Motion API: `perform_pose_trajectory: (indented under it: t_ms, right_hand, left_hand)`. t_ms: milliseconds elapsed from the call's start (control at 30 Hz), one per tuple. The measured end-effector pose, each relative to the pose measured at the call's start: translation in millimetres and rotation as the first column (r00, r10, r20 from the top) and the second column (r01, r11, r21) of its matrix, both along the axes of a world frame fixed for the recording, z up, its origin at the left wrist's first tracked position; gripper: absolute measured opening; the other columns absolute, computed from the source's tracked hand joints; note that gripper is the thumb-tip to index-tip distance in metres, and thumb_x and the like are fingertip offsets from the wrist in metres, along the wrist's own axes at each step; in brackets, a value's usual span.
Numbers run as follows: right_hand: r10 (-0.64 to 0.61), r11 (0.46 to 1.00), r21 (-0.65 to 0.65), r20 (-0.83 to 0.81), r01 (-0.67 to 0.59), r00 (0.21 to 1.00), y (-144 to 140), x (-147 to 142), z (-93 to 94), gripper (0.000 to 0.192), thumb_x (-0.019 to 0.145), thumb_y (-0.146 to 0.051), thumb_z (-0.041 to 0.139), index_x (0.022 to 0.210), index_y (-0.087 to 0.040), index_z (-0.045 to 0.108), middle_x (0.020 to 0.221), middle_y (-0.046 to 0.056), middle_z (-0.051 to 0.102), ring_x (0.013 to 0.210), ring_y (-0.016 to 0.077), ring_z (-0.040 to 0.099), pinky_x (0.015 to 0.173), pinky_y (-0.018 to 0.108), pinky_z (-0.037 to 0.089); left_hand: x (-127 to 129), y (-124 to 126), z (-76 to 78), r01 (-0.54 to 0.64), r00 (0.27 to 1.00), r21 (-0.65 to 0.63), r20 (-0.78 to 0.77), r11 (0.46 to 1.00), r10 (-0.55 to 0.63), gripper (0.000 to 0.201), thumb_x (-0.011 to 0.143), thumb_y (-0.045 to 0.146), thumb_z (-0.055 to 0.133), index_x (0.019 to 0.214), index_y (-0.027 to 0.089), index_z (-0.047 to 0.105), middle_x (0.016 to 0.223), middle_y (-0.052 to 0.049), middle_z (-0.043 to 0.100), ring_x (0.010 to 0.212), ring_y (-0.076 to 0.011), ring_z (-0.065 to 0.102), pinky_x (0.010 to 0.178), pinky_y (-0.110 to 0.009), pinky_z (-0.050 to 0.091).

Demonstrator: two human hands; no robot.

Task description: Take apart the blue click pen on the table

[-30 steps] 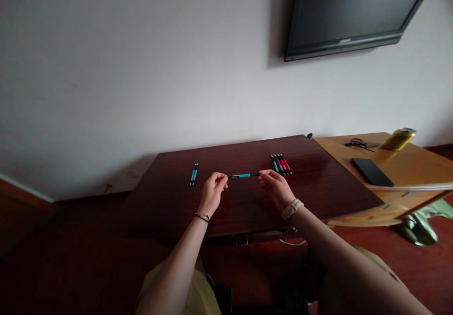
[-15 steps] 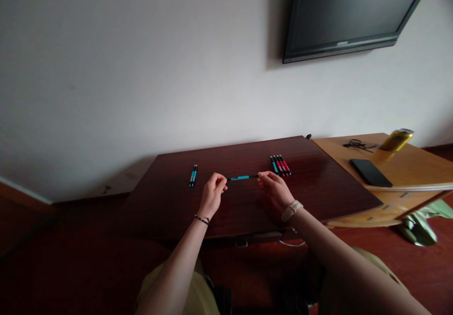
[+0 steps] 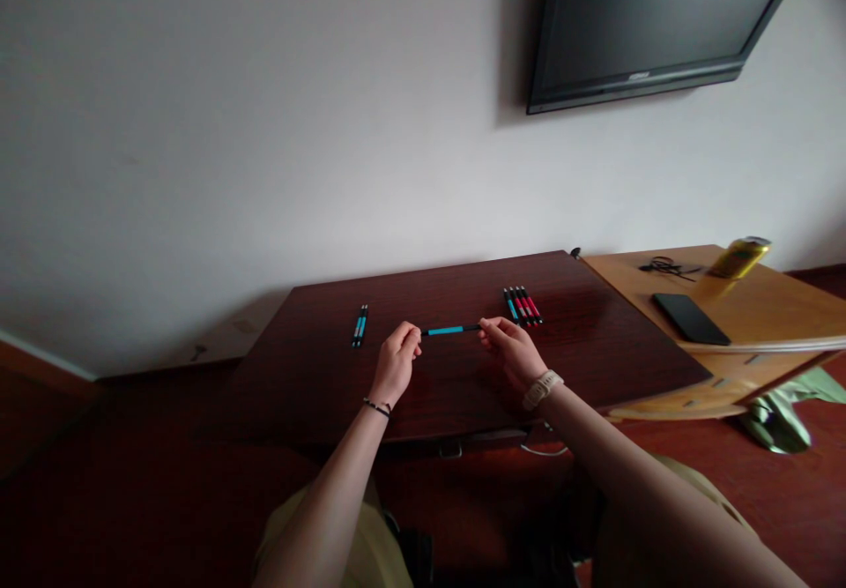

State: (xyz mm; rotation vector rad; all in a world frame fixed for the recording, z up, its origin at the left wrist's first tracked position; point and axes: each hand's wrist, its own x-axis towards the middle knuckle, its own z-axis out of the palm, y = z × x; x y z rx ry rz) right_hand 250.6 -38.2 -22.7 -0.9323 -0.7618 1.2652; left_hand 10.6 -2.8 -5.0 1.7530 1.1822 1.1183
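Has rolled blue pen [image 3: 446, 331] slightly, pinching its ends in both hands [image 3: 395, 363]; has paired pens [image 3: 363, 323] at nine o'clock, red-and-blue row [image 3: 527, 308] at two, room to tabletop [image 3: 429, 295] edge at twelve.

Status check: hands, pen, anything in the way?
Left hand, right hand pinching opposite ends of blue pen. Pen held crosswise. Nothing visibly blocking: pen pair left, pen row beyond right hand.
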Motion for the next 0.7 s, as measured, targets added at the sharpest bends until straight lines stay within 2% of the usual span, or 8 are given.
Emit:
perform_pose_trajectory:
  t_ms: [233, 700]
  right_hand:
    - [0.009, 1.0, 0.0, 0.006, -0.009, 1.0, -1.5, -0.4, 2.2, 0.043, 0.068, -0.056, 0.092, 0.08, -0.021, 0.07, 0.079, 0.0, 0.069, 0.067, 0.0117, 0.056, 0.064, 0.026, 0.047]
    - [-0.006, 1.0, -0.004, 0.016, 0.006, 1.0, -3.6, -1.2, 5.9, 0.044, 0.067, -0.058, 0.092, 0.079, -0.022, 0.069, 0.078, 0.0, 0.069, 0.067, 0.0122, 0.056, 0.064, 0.026, 0.047]
  left_hand:
    - [1.6, -0.1, 1.4, -0.035, 0.999, -0.01, -0.002, 0.999, 0.035, 0.043, 0.101, 0.053, 0.048, 0.073, 0.021, 0.052, 0.063, 0.002, 0.054, 0.06, -0.0143, 0.053, 0.061, -0.025, 0.04]
    - [1.3, 2.3, -6.0, -0.067, 0.998, -0.017, 0.001, 0.998, 0.067, 0.053, 0.101, 0.059, 0.048, 0.065, 0.02, 0.052, 0.056, 0.002, 0.052, 0.052, -0.0123, 0.051, 0.056, -0.024, 0.039]
